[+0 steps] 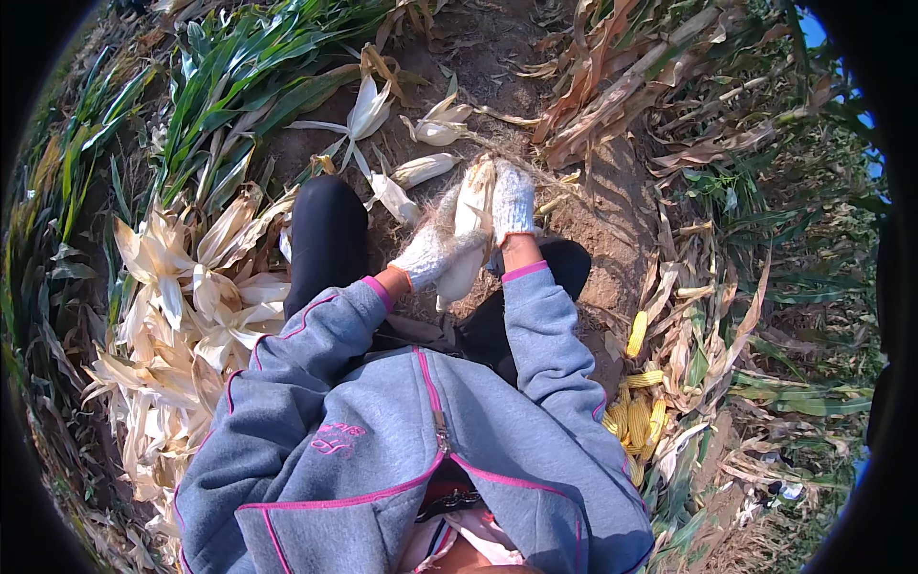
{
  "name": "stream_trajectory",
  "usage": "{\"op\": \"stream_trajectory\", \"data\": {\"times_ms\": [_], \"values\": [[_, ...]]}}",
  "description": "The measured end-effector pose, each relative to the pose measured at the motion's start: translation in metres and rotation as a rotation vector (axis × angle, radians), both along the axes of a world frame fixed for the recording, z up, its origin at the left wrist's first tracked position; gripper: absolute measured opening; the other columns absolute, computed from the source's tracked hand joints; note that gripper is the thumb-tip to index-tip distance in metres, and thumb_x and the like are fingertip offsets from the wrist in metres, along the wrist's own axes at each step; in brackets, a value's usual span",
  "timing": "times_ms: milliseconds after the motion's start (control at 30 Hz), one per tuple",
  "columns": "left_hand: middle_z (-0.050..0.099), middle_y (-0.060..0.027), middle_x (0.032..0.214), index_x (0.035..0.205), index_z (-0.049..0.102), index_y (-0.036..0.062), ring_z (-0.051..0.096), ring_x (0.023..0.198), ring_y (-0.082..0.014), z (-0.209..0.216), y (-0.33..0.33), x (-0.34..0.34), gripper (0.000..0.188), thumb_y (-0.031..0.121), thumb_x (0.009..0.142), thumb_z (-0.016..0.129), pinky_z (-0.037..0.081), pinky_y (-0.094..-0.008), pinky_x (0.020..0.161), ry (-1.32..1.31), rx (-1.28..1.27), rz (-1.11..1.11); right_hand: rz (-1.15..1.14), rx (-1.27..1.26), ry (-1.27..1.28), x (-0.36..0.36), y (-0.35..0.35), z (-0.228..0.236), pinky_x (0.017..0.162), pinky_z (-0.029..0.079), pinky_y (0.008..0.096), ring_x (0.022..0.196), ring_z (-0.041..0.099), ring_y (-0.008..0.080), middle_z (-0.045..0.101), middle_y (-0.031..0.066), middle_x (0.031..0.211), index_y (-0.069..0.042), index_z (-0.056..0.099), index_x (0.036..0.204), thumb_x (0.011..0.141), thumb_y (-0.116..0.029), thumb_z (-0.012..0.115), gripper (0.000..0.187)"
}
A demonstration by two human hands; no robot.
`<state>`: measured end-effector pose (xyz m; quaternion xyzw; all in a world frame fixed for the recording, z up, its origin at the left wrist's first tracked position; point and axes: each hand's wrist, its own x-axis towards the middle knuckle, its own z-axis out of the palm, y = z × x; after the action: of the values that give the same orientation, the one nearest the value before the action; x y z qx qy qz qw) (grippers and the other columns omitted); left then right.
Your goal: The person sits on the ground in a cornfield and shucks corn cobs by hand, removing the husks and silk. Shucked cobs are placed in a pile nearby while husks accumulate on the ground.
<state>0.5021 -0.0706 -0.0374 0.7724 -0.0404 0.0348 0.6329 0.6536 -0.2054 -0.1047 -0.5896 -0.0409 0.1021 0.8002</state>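
at the far left we see long green leaves (pixel 258 67), narrow like ribbons and bent over one another. nearer, also on the left, there is a big heap of dry husks (pixel 182 306), cream in colour, thin like paper, with pointed tips. to the right of this heap is our left knee (pixel 327 225), in smooth black cloth. beyond it, some pale ears in husk (pixel 426 170) lie loosely on the ground, slender and pointed.

our left hand (pixel 424 256), in a white knitted glove with an orange edge, has its fingers closed on the left side of the corn ear (pixel 473 204). fine, hairy silk (pixel 443 212) lies over this glove. the corn ear is in the middle of the scene, between our two hands; it is long, with a pale husk and brownish streaks at its far end. our right hand (pixel 513 196), in a similar coarse glove, is bent around the right side of the ear; where its fingertips lie, we cannot tell.

farther to the right, the brown soil (pixel 612 230) looks crumbly. nearer, on the right, yellow cobs (pixel 639 421) are piled beside our sleeve (pixel 550 330), bumpy with rows of kernels.
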Motion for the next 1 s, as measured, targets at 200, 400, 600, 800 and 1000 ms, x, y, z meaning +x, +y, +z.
{"op": "stream_trajectory", "data": {"times_ms": [200, 400, 600, 800, 1000], "values": [[0.049, -0.007, 0.129, 0.136, 0.042, 0.0062, 0.044, 0.117, -0.0169, 0.0, -0.02, -0.004, 0.047, 0.027, 0.095, 0.052, 0.033, -0.0312, 0.102, 0.043, -0.641, 0.109, -0.279, -0.054, -0.007, -0.028, 0.016, 0.021, 0.07, 0.053, 0.0322, 0.078, 0.062, 0.0205, 0.062, 0.0105, 0.092, 0.0, 0.06, 0.099, 0.09, -0.021, 0.05, 0.025], [0.053, -0.0087, 0.124, 0.131, 0.044, 0.0052, 0.049, 0.112, -0.0174, 0.008, -0.029, 0.011, 0.048, 0.031, 0.092, 0.057, 0.04, -0.0321, 0.095, 0.166, -0.843, 0.338, -0.198, 0.652, 0.243, -0.036, 0.041, 0.061, 0.084, 0.05, 0.0382, 0.088, 0.06, 0.0238, 0.061, 0.012, 0.094, -0.003, 0.058, 0.1, 0.094, -0.023, 0.044, 0.025], [0.061, -0.0086, 0.108, 0.118, 0.055, 0.0008, 0.055, 0.097, -0.015, 0.007, 0.033, 0.076, 0.041, 0.028, 0.088, 0.063, 0.046, -0.0318, 0.083, 0.215, -0.547, 0.208, -0.332, 0.576, 0.348, -0.031, 0.073, 0.077, 0.084, 0.05, 0.0389, 0.086, 0.058, 0.0247, 0.06, 0.0098, 0.094, -0.007, 0.057, 0.096, 0.094, -0.031, 0.048, 0.026], [0.062, -0.0073, 0.091, 0.113, 0.057, 0.0025, 0.059, 0.077, -0.0167, 0.002, 0.102, 0.136, 0.053, 0.047, 0.084, 0.063, 0.049, -0.0327, 0.069, 0.255, -0.861, 0.456, -0.229, 0.282, 0.254, -0.04, 0.066, 0.057, 0.048, 0.035, 0.0247, 0.05, 0.041, 0.0103, 0.05, 0.0004, 0.062, -0.011, 0.049, 0.066, 0.095, -0.025, 0.05, 0.032], [0.06, -0.0097, 0.103, 0.123, 0.049, 0.0116, 0.06, 0.088, -0.0188, -0.015, 0.16, 0.183, 0.053, 0.048, 0.086, 0.061, 0.051, -0.0364, 0.076, 0.24, -0.831, 0.39, -0.177, -0.214, 0.615, -0.118, 0.045, -0.032, 0.076, 0.048, 0.0287, 0.082, 0.056, 0.0144, 0.059, 0.0031, 0.091, -0.002, 0.057, 0.11, 0.095, -0.023, 0.051, 0.026]]}}
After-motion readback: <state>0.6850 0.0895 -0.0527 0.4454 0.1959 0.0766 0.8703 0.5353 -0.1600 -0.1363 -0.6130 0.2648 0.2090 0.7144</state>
